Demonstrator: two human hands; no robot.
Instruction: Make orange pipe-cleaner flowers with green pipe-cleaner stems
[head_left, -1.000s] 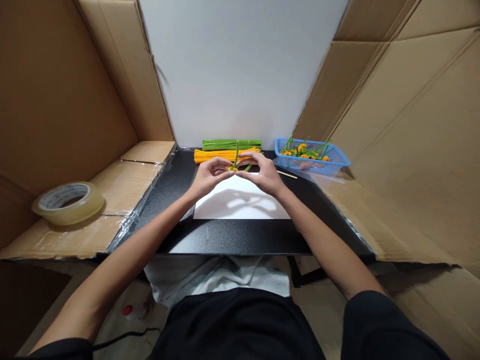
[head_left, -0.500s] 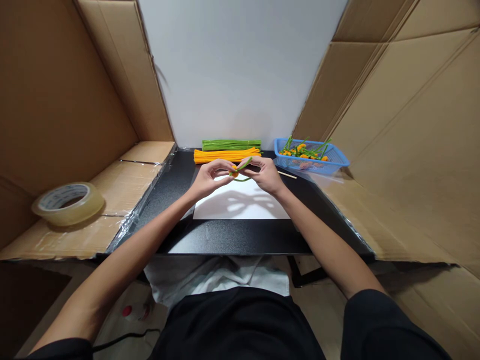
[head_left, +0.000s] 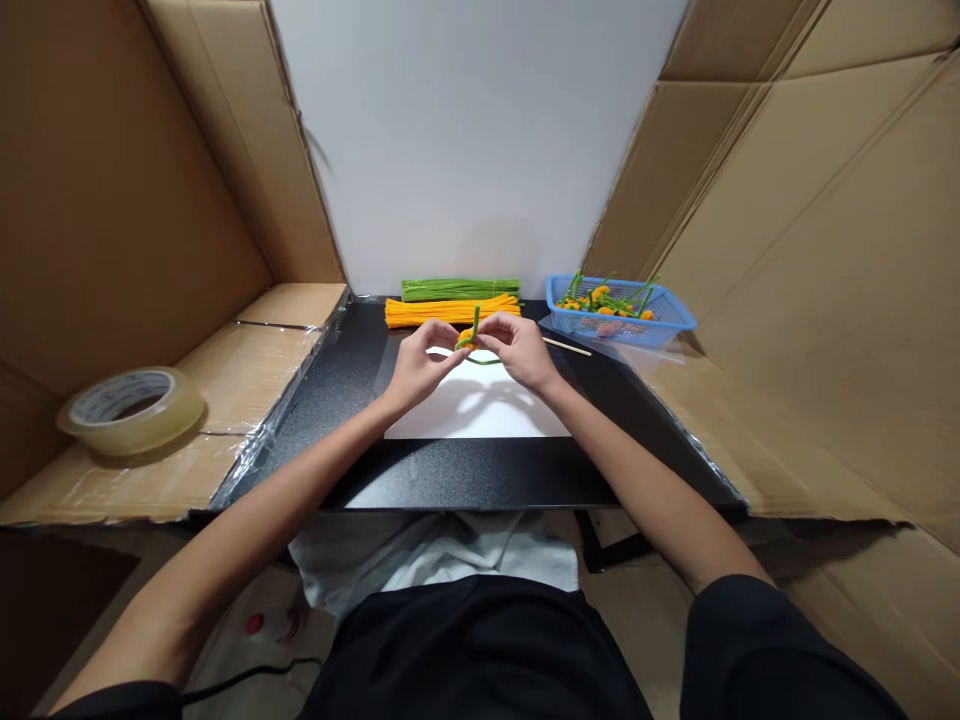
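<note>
Swung from a rightward lean half a second ago, the green stem (head_left: pixel 477 317) now stands nearly upright. On the left I see a smooth, ring-shaped tape roll (head_left: pixel 131 410) lying on flat cardboard (head_left: pixel 161 485). My left hand (head_left: pixel 417 364) pinches thumb to fingers on the near edge of a fuzzy orange knot (head_left: pixel 466 340), held up over the white sheet (head_left: pixel 420 422) on the black desk (head_left: pixel 450 475). Soft, straight green (head_left: pixel 460 290) and orange bundles (head_left: pixel 450 312) lie behind. My right hand (head_left: pixel 523 353), its fingertips almost together, seems to grip the green at the knot's right side; fingers hide the exact crossing. I judge this as shaping green around orange; the next move calls for a firm left pinch while the right guides the loose strand. Farther right lie a thin pale stick (head_left: pixel 568 347) and a meshed plastic basket (head_left: pixel 664 333) holding similar pieces (head_left: pixel 602 293).
</note>
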